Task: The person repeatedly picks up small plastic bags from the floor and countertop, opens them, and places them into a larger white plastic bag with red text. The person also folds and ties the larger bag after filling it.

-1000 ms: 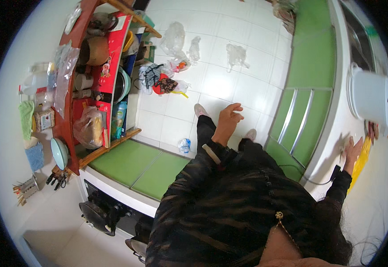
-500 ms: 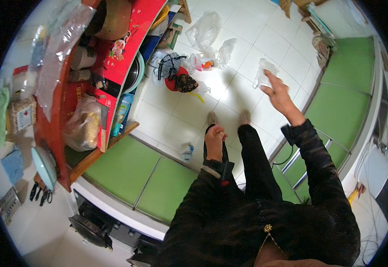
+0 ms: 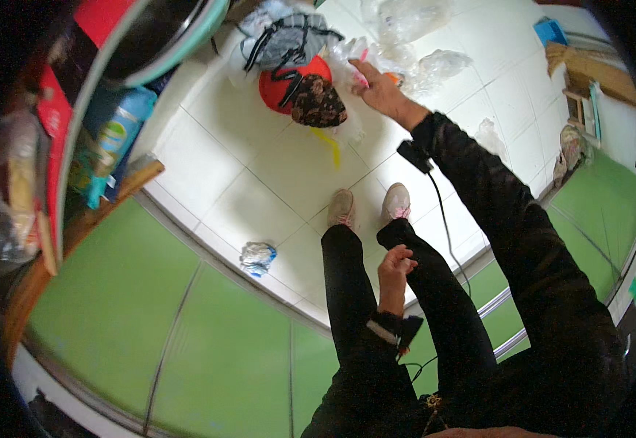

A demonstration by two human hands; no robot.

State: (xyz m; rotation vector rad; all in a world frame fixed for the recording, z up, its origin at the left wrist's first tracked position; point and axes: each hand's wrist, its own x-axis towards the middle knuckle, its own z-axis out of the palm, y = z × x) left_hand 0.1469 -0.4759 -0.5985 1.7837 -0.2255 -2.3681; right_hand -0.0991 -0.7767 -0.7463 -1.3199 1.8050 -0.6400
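Observation:
My right hand (image 3: pixel 385 91) reaches out over the floor, thumb and fingers apart. Its fingertips overlap in view a clear plastic bag (image 3: pixel 347 52) with pink and orange bits; whether they touch cannot be told. Just left of it are a red basin (image 3: pixel 275 90), a dark patterned cloth (image 3: pixel 318 101) hanging over its edge, and a grey bag with black straps (image 3: pixel 288 40). A yellow strip (image 3: pixel 329 147) lies below the cloth. My left hand (image 3: pixel 396 271) hovers in front of my legs, fingers curled in, with nothing visible in it.
Crumpled clear bags (image 3: pixel 438 69) lie beyond my right hand, and another clear bag (image 3: pixel 489 137) to its right. A blue-and-white crumpled packet (image 3: pixel 258 258) is near the green cabinets (image 3: pixel 230 343). Left stands a shelf with a blue bottle (image 3: pixel 122 131). A black cable (image 3: pixel 445 226) hangs from my right wrist.
The view has moved lower and turned left. My right hand has gone from beside the lone clear bag to the bags near the red basin. My left hand stays curled.

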